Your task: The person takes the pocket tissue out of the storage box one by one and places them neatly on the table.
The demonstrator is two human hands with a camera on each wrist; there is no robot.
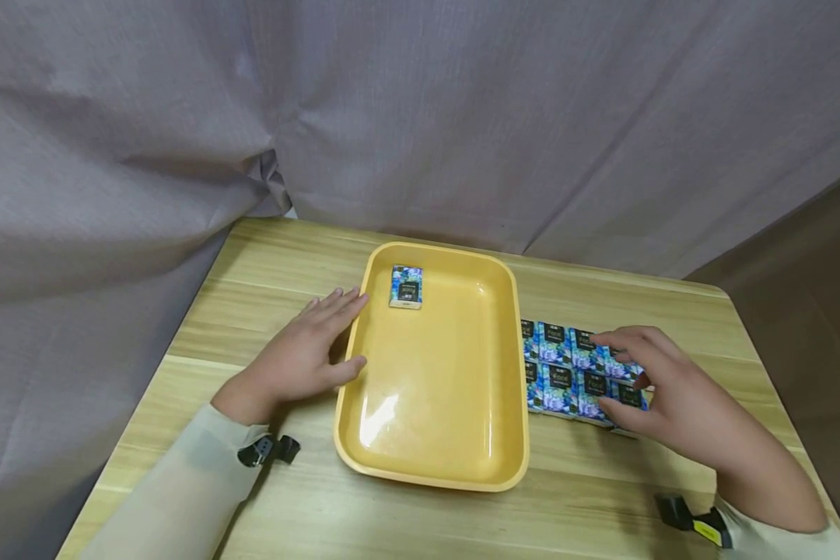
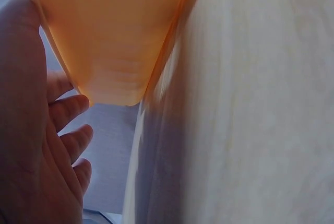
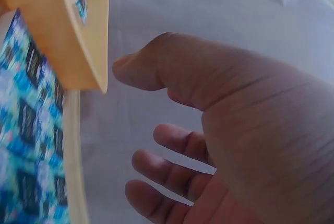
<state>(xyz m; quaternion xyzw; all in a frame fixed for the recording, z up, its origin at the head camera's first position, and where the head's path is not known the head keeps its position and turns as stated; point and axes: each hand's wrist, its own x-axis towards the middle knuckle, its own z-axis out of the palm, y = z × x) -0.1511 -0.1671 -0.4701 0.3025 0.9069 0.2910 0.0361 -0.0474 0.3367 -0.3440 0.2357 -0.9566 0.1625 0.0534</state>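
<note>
A yellow rectangular tray sits mid-table. My left hand rests its fingertips and thumb on the tray's left rim, fingers extended; the left wrist view shows the fingers beside the tray's outer wall. One small blue floral pack with a black label lies in the tray's far left corner. To the right of the tray, several matching packs lie in two rows side by side, their left end partly hidden by the tray wall. Above the right end of these rows, my right hand hovers with thumb and fingers apart, nothing between them.
The wooden table has its far edge against a grey curtain, which also hangs along the left side. A black wrist strap with a small device is on the left sleeve, and another on the right.
</note>
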